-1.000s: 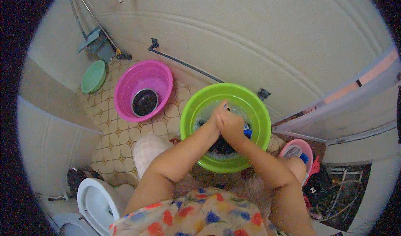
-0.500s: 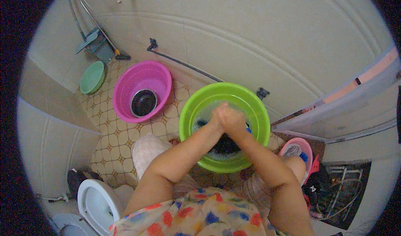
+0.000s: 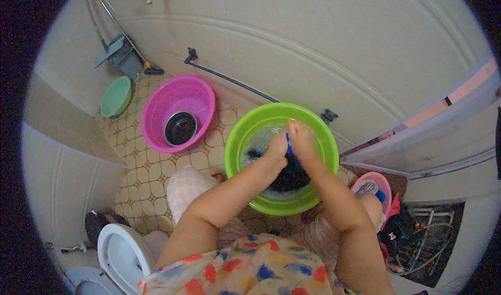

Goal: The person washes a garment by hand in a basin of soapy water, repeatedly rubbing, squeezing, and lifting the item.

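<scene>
A lime-green basin (image 3: 236,183) between my knees holds soapy water (image 3: 261,138) and a dark, soaked cloth (image 3: 289,177). Over it, my left hand (image 3: 278,148) is closed, with a bit of blue cloth (image 3: 288,142) showing between it and my right hand (image 3: 302,137). My right hand is closed beside it, a little farther out, and grips the same blue cloth. Most of this cloth is hidden by my fingers. I cannot tell whether the blue cloth is joined to the dark one.
Left of the green basin stands a magenta basin (image 3: 154,107) holding a dark round pan (image 3: 181,129). Beyond are a small mint basin (image 3: 116,97), a dustpan (image 3: 125,57) and a broom (image 3: 152,70). A toilet (image 3: 112,243) is at lower left, a pink basin (image 3: 385,183) at right.
My hands were pressed together with blurred fingers; now they are slightly apart, the right one to the right, and blue cloth shows between them.
</scene>
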Motion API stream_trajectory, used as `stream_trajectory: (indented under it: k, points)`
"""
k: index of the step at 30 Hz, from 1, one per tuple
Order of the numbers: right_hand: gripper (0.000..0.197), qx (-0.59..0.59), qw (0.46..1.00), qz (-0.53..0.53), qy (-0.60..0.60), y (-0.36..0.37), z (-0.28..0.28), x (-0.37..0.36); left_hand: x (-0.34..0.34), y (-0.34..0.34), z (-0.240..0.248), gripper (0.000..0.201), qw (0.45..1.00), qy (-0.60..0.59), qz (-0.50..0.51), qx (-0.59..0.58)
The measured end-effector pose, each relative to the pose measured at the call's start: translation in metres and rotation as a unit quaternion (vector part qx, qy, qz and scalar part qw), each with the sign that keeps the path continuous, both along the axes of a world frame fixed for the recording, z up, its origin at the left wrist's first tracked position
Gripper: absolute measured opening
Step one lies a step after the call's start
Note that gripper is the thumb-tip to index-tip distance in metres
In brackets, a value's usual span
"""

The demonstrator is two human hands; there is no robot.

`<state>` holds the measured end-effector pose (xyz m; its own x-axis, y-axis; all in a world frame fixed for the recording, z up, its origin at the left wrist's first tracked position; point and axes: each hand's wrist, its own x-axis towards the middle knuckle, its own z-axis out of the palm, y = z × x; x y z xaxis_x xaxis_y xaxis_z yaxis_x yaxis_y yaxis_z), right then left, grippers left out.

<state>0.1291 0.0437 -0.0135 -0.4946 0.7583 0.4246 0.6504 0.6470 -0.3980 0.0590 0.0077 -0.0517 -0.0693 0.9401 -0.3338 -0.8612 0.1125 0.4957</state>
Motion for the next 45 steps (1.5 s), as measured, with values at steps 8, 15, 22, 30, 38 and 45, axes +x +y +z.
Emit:
stream_trajectory:
  k: [8, 15, 22, 30, 38, 45]
  points:
    - [0.024, 0.011, 0.997, 0.070, -0.017, -0.047, 0.020, -0.022, -0.037, -0.006, -0.013, 0.022, 0.999, -0.027, -0.020, -0.002]
    - [0.024, -0.064, 0.998, -0.021, 0.016, -0.007, 0.024, -0.004, 0.000, -0.012, 0.044, 0.022, 0.995, 0.052, 0.023, -0.077]
    - [0.025, 0.025, 0.995, 0.091, -0.012, -0.046, 0.023, -0.015, -0.040, -0.002, -0.024, 0.022, 0.983, -0.002, -0.098, 0.153]
    - [0.025, -0.052, 0.995, 0.016, 0.078, -0.026, 0.024, -0.004, 0.003, -0.014, 0.042, 0.022, 0.998, 0.021, 0.022, -0.050]
    - [0.019, -0.097, 0.990, -0.025, 0.099, -0.010, 0.022, -0.001, 0.003, -0.013, 0.043, 0.018, 0.999, 0.011, 0.012, -0.044]
    - [0.024, -0.033, 0.995, 0.082, 0.033, -0.050, 0.040, -0.017, -0.013, -0.036, 0.066, 0.029, 0.993, 0.108, 0.011, -0.045]
